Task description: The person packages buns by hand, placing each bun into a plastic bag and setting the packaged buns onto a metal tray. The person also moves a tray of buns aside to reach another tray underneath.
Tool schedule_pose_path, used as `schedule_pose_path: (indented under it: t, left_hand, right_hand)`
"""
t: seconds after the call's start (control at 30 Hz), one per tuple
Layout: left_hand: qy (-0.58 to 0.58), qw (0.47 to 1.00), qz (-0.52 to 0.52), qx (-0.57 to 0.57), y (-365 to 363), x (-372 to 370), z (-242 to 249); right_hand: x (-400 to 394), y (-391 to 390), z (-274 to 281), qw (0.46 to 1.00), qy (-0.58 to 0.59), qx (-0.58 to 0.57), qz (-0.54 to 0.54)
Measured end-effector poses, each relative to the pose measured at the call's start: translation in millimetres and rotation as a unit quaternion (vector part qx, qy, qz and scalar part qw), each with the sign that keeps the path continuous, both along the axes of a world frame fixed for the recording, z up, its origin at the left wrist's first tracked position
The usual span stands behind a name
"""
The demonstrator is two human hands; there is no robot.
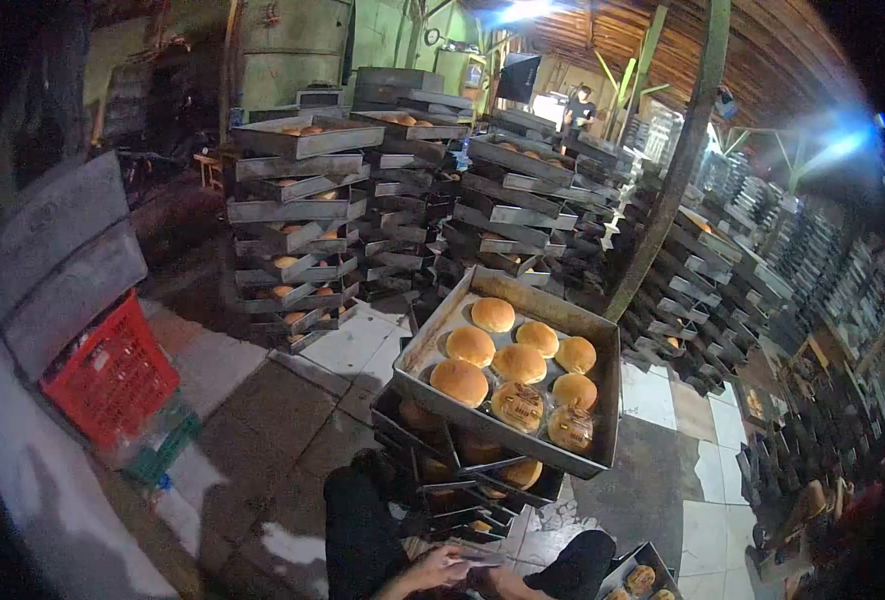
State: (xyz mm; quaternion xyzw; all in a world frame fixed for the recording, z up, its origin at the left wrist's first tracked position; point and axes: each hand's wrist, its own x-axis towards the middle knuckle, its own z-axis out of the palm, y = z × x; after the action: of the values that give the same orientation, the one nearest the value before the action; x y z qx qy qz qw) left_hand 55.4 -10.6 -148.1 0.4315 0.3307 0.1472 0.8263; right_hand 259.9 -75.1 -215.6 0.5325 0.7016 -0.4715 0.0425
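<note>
At the bottom edge, between my knees, my left hand (440,568) is closed on a thin, pale sheet (479,559) that looks like plastic wrappers. My right hand (506,583) is close beside the sheet's other end, blurred and partly cut off, so its fingers cannot be made out. Just beyond my hands, a metal tray (425,362) of round golden buns (520,364) tops a stack of trays. Two buns at its near side are in clear printed wrappers, including a wrapped bun (518,406).
A low tray (653,556) with wrapped buns sits by my right knee. Tall tray stacks (298,215) stand ahead and to the right. A red crate (113,370) leans at left. A wooden post (669,170) rises at right. A person (580,110) stands far back.
</note>
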Motion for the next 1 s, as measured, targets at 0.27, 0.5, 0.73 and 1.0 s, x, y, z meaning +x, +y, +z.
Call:
schedule_pose_path:
  t: [0.27,0.5,0.73,1.0]
  left_hand:
    - [0.076,0.98,-0.001,0.185,4.8,-14.7,-43.9]
    - [0.303,0.894,-0.132,0.304,-10.3,13.0,-19.1]
    - [-0.225,0.958,0.166,-0.067,0.2,3.5,72.3]
    - [0.073,0.935,0.31,0.157,20.5,16.1,45.9]
  right_hand:
    - [-3.3,37.9,142.6,0.951,0.068,0.287,-0.09]
    - [23.7,38.7,98.0,0.882,0.046,0.458,0.103]
    - [23.7,50.1,238.7,0.881,0.222,0.274,-0.315]
    - [18.3,70.1,262.4,0.929,0.084,0.266,-0.245]
